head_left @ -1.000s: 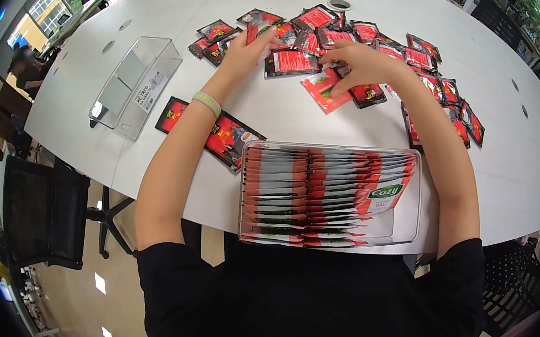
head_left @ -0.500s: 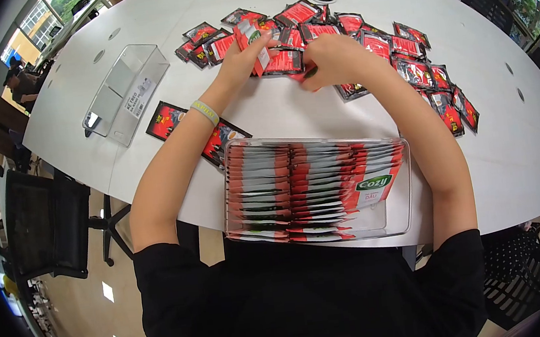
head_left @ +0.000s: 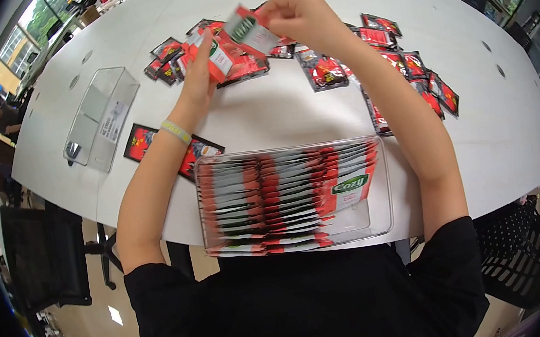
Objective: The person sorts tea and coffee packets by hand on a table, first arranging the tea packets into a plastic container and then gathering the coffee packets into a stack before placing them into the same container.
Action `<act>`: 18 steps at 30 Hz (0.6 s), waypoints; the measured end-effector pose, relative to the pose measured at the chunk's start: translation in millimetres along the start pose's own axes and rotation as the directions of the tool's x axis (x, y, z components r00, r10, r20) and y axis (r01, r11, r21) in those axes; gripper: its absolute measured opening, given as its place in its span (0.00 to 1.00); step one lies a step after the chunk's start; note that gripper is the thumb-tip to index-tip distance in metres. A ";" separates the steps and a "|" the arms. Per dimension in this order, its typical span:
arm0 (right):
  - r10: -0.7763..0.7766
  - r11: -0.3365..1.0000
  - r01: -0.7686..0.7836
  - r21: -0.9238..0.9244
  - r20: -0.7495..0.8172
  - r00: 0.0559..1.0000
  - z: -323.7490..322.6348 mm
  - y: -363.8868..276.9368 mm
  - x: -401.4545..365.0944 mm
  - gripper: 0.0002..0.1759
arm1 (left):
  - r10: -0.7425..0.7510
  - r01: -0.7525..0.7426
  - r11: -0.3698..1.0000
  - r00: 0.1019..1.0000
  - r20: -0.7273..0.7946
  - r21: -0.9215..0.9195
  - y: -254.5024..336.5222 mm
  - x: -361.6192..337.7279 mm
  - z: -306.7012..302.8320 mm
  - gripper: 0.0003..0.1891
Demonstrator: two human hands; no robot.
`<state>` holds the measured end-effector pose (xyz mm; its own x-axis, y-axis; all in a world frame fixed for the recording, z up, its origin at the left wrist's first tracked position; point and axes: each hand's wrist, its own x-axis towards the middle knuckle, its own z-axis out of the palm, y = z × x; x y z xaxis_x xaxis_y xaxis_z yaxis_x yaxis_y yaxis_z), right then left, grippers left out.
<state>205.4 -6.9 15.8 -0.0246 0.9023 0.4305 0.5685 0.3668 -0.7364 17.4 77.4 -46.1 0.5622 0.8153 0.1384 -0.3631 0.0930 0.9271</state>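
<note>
Left hand point(head_left: 196, 83) still grips sachet point(head_left: 221, 60); right hand point(head_left: 299, 17) (now raised) grips second sachet point(head_left: 249, 31).

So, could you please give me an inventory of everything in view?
Front box: one, clear, near table edge
Packed sachets: many, red and white, inside it
Other box: one, clear, left side
Held sachets: two, red and white, above the table
Scattered packets: many, red and black, beyond the front box
Partly hidden packets: count unclear, red and black, between the boxes
Table: one, white, centre
Chairs: several, black, around it
Windows: several, green outside, background
Co-worker: one, dark clothing, far left
Wristband: one, pale yellow-green, left wrist
Left hand, right hand: two, bare, each holding a sachet
Sleeves: two, black, bottom
</note>
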 end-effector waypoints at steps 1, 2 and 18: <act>0.079 0.974 -0.079 0.213 0.007 0.997 2.8 7.6 4.1 0.11 | -0.003 0.004 1.000 1.000 0.010 -0.005 0.6 -1.8 0.2 0.24; 0.086 0.974 -0.085 0.208 0.001 0.996 7.7 9.9 2.3 0.11 | -0.020 0.022 0.999 0.998 0.061 -0.035 0.9 -4.3 1.2 0.24; 0.140 0.813 -0.048 -0.580 0.114 0.984 -112.0 77.9 -96.1 0.37 | -0.184 0.158 0.980 0.954 0.239 0.124 -6.2 -15.0 12.1 0.16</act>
<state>344.2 -90.4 -24.5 -0.0385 0.9647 0.2607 0.9403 0.1232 -0.3171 20.2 57.7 -49.7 0.7802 0.6239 0.0446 -0.1749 0.1491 0.9732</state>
